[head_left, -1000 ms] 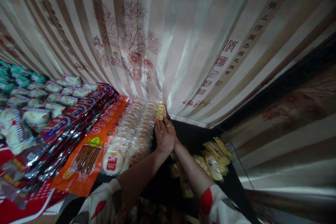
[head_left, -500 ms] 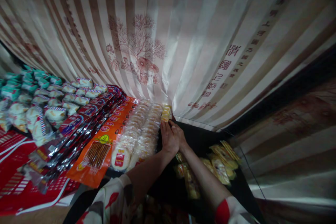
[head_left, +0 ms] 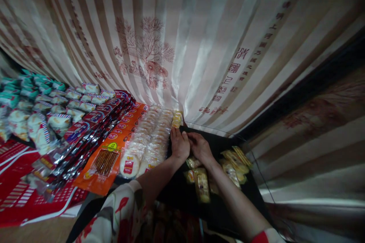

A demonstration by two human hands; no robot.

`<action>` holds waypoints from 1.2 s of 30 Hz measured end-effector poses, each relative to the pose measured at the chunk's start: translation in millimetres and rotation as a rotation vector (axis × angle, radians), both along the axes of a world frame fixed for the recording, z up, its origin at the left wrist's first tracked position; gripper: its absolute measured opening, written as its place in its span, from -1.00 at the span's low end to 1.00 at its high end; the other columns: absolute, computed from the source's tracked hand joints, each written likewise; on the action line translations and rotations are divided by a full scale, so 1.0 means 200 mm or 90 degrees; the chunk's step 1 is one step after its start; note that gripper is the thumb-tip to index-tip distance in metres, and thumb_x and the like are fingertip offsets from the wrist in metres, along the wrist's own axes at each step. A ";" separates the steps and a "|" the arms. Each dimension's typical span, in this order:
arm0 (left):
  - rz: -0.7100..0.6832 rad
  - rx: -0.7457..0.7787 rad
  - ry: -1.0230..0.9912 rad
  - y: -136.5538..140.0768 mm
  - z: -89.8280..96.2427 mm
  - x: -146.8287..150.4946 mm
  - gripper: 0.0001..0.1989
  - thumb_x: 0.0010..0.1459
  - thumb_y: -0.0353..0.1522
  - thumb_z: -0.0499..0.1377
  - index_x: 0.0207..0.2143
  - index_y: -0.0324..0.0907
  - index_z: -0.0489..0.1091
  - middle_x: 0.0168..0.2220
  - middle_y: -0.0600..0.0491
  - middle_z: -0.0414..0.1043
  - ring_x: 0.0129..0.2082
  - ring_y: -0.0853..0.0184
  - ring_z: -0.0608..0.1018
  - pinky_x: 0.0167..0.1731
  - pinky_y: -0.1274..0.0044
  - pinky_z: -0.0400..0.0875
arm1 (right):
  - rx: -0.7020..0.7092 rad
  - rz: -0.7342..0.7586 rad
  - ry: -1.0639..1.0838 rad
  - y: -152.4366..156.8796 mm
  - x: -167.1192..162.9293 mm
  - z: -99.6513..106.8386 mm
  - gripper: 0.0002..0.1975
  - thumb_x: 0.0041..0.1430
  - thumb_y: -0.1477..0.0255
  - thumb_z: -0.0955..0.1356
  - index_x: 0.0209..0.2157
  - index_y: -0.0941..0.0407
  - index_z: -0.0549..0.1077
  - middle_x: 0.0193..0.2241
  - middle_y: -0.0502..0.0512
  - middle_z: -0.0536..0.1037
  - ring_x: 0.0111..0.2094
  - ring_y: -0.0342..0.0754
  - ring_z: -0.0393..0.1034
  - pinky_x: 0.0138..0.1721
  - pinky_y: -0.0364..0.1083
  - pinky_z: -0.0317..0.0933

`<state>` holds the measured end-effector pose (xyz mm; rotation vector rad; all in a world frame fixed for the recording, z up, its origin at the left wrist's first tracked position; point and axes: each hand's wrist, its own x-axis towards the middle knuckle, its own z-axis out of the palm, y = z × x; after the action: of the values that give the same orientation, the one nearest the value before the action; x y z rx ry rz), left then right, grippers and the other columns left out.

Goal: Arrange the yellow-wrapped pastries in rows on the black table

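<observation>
My left hand (head_left: 180,145) lies with its fingers stretched forward, the tips at the near end of a short row of small yellow wrapped snack packets (head_left: 177,118). My right hand (head_left: 200,146) is close beside it, fingers bent and drawn together toward my left thumb. Whatever the right fingers hold, if anything, is hidden. Under and beside my right forearm, loose yellow snack packets (head_left: 202,186) are scattered on a black surface (head_left: 182,193). Left of my left hand run two rows of clear-wrapped round white crackers (head_left: 159,133).
Further left lie an orange snack bag (head_left: 105,161), overlapping dark red packets (head_left: 94,121), white and green packets (head_left: 59,121), and a red basket (head_left: 37,201). More yellow packets (head_left: 235,163) lie at right. A printed curtain (head_left: 199,45) hangs behind.
My right hand has shifted slightly right, away from my left hand, opening a small gap between them. My left hand has drawn back a little from the yellow row. The view has turned slightly.
</observation>
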<state>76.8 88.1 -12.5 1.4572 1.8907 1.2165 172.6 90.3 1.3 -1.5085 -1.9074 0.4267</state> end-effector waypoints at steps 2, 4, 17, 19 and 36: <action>0.000 0.018 0.008 -0.01 -0.01 0.00 -0.53 0.21 -0.32 -0.15 0.07 -0.41 0.21 0.18 -0.26 0.13 0.24 0.15 0.12 0.20 0.26 0.04 | 0.017 -0.022 0.004 -0.04 0.05 0.00 -0.75 0.02 0.46 0.28 -0.24 0.12 0.50 -0.16 0.18 0.49 -0.10 0.03 0.38 0.00 0.05 0.23; 0.003 0.036 0.021 -0.02 -0.01 0.00 -0.54 0.21 -0.33 -0.15 0.07 -0.39 0.22 0.17 -0.25 0.16 0.23 0.15 0.14 0.19 0.26 0.06 | 0.023 -0.037 0.006 -0.07 0.10 0.00 -0.76 0.03 0.44 0.28 -0.25 0.13 0.50 -0.16 0.19 0.49 -0.10 0.04 0.38 0.01 0.06 0.22; 0.001 0.055 0.072 -0.03 0.00 -0.02 -0.56 0.22 -0.35 -0.16 0.03 -0.42 0.25 0.14 -0.28 0.20 0.20 0.15 0.20 0.18 0.28 0.10 | -0.084 0.099 -0.054 -0.22 0.21 0.08 -0.71 -0.01 0.56 0.30 -0.23 0.05 0.53 -0.17 0.09 0.54 -0.08 0.00 0.38 0.00 0.04 0.22; 0.001 0.045 0.074 -0.02 0.00 -0.02 -0.56 0.22 -0.35 -0.15 0.03 -0.44 0.25 0.15 -0.30 0.18 0.21 0.14 0.18 0.18 0.29 0.09 | -0.107 0.152 -0.100 -0.22 0.20 0.08 -0.68 -0.03 0.60 0.29 -0.25 0.06 0.55 -0.20 0.09 0.56 -0.10 0.02 0.39 -0.03 0.03 0.24; -0.001 0.038 0.096 0.02 0.00 0.00 -0.56 0.20 -0.37 -0.16 -0.01 -0.46 0.29 0.13 -0.31 0.21 0.19 0.12 0.21 0.17 0.29 0.10 | -0.185 0.305 -0.148 -0.12 0.31 -0.01 -0.66 -0.11 0.51 0.39 -0.20 0.04 0.54 -0.13 0.11 0.54 -0.03 0.07 0.35 0.02 0.04 0.19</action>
<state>76.5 91.8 -12.3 1.6223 1.9650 1.2010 233.8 66.2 -0.5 -1.3056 -2.4875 0.7996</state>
